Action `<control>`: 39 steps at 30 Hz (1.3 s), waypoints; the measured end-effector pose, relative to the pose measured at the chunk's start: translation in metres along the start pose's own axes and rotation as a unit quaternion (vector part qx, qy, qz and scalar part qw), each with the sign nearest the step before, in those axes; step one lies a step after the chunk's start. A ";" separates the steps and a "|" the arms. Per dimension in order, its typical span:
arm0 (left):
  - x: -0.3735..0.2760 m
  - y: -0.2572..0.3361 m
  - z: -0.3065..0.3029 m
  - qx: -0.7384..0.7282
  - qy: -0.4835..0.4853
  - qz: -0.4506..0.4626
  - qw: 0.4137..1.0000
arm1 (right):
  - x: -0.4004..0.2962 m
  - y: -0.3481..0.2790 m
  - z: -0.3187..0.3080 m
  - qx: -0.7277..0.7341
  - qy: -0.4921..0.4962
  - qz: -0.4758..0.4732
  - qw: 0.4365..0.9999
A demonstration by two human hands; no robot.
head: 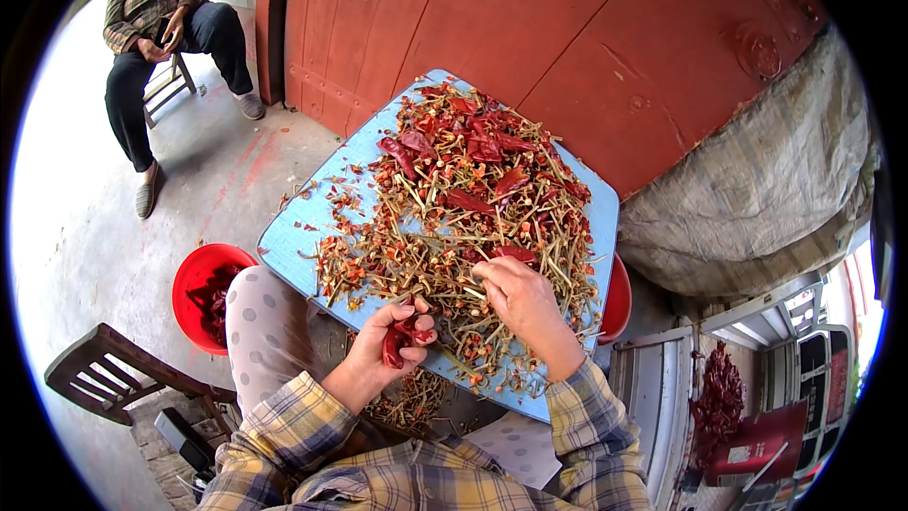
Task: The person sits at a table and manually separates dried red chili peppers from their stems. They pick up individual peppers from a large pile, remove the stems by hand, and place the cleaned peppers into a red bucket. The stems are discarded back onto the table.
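In my left hand (386, 344), near the front edge of a light blue tabletop (305, 227), are dried red chili peppers (394, 349), curled against the palm. My right hand (521, 298) is over the pile of dried chili stems and caps (397, 248), fingertips bent down into it. Just beyond those fingertips lies a red chili pod (514, 253); whether they pinch a stem is hidden. More whole and broken chili pods (482, 145) rest on the far part of the heap, among loose seeds and flakes.
A red plastic bucket (202, 259) holding dried chilies stands by my left knee; another red container (618, 298) shows under the table's right side. Fallen stems (411, 397) lie below. A wooden chair (106, 369) is at lower left. A seated person (163, 35) is beside the red door (454, 21).
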State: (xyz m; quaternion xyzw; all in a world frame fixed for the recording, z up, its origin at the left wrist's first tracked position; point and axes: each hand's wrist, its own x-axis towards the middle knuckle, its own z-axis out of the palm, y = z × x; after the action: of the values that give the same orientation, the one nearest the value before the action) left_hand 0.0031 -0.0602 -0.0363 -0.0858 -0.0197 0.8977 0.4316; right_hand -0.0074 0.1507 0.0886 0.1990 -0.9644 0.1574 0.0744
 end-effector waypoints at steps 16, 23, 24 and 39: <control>-0.003 0.000 0.000 0.000 -0.021 -0.004 1.000 | 0.047 0.035 0.028 -0.051 0.011 -0.021 0.998; -0.003 -0.004 0.004 0.019 -0.013 0.004 1.000 | 0.030 0.014 0.000 0.416 0.065 0.183 0.888; -0.004 -0.005 0.003 0.018 -0.017 0.001 1.000 | 0.026 0.009 0.000 0.444 0.055 0.192 0.874; 0.002 -0.020 0.032 0.259 0.109 0.032 0.959 | -0.006 -0.035 0.016 0.285 0.011 0.065 0.956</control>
State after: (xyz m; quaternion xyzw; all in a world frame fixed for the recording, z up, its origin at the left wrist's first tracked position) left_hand 0.0122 -0.0449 -0.0028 -0.0691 0.2635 0.8706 0.4097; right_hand 0.0110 0.1166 0.0824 0.1473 -0.8893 0.4326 0.0149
